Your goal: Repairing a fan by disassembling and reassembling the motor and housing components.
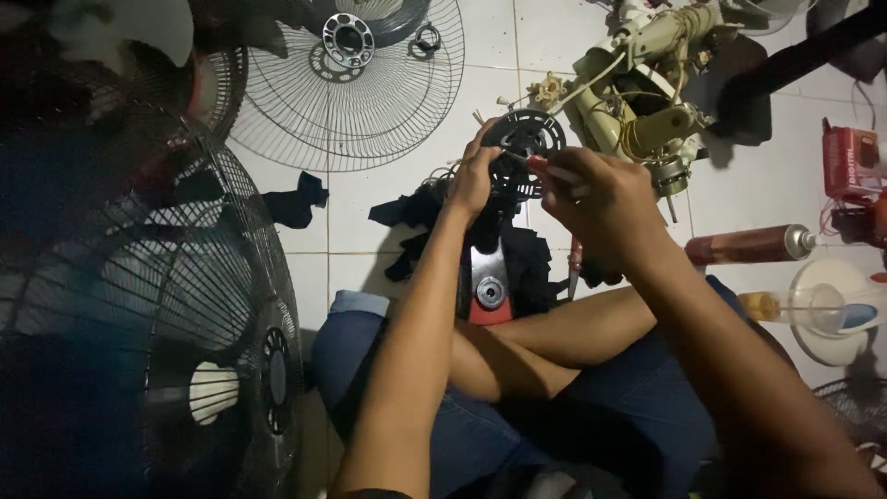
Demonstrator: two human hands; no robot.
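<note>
Left hand (pixel 474 177) is gripping 1 round black slotted plastic fan hub (pixel 525 140); right hand (pixel 596 196) is pinching 1 thin red-handled screwdriver (pixel 545 167) against it, above white tiled floor (pixel 397 199).

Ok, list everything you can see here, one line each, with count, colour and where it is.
Round vented fan part: one, black, held up at centre.
Thin tool: one, red-and-white handle, in the right hand.
Wire fan guard: one, grey, flat on the tiled floor, top centre.
Standing fan: one, dark, left side.
Fan motor assembly: one, cream, top right.
Spray can: one, reddish-brown, lying right.
Cloth scraps: several, black, on the floor.
Red-and-black panel: one, between the knees.
Left hand: gripping the black part.
Right hand: holding the tool.
</note>
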